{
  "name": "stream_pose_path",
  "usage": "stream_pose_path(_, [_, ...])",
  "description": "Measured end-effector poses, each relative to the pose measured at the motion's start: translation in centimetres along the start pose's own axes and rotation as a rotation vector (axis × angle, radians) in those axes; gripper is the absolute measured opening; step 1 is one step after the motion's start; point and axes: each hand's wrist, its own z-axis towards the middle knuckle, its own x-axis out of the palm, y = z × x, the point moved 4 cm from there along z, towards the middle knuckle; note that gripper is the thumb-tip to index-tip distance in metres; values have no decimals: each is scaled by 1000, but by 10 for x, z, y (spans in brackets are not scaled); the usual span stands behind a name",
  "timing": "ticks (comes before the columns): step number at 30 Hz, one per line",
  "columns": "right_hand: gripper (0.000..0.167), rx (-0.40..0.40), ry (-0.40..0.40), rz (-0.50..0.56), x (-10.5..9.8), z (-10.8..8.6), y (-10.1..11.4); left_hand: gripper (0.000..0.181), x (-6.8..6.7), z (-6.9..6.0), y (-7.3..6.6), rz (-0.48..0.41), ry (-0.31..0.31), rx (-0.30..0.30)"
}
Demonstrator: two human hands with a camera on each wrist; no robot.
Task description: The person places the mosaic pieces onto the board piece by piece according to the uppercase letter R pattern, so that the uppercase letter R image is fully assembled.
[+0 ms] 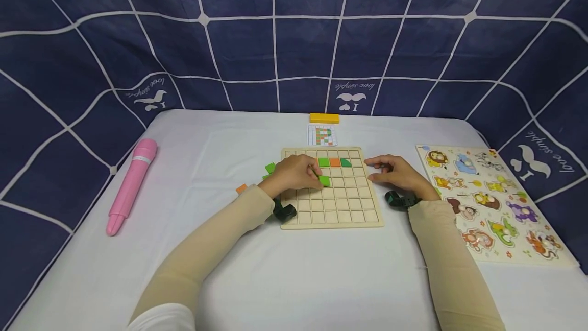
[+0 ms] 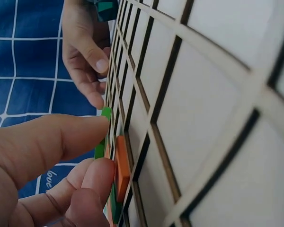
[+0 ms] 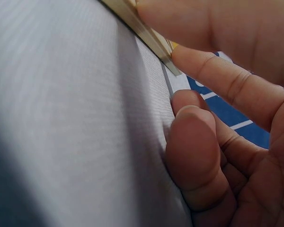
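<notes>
A wooden grid board (image 1: 337,217) lies in the middle of the white table. In its upper rows are a green square (image 1: 323,162), an orange square (image 1: 334,162) and a dark green rounded piece (image 1: 345,162). My left hand (image 1: 296,173) is over the board and pinches a light green square (image 1: 324,181) between thumb and finger; the left wrist view shows that square (image 2: 100,148) edge-on at the fingertips. My right hand (image 1: 398,173) rests at the board's right edge, fingers loosely bent, holding nothing; the right wrist view shows its fingertips against the board's edge (image 3: 146,35).
Loose green (image 1: 270,168) and orange (image 1: 241,188) pieces lie left of the board. Behind it are a pattern card (image 1: 322,135) and a yellow block (image 1: 324,118). A pink microphone-shaped object (image 1: 131,186) lies far left, an animal puzzle (image 1: 487,226) at the right.
</notes>
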Motion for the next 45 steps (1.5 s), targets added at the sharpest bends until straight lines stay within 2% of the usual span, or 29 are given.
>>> stream_pose_path(9, [55,7,3,-5,1,0,0,24,7,5,-2,28,11,-42])
stream_pose_path(35, [55,8,2,-2,-1,-1,2,27,8,6,2,-5,15,-36])
stream_pose_path(40, [55,7,4,-6,0,-1,2,28,5,5,4,-26,45,-1])
stream_pose_path(45, [55,6,4,-6,0,-1,2,28,-7,-1,11,-76,63,60])
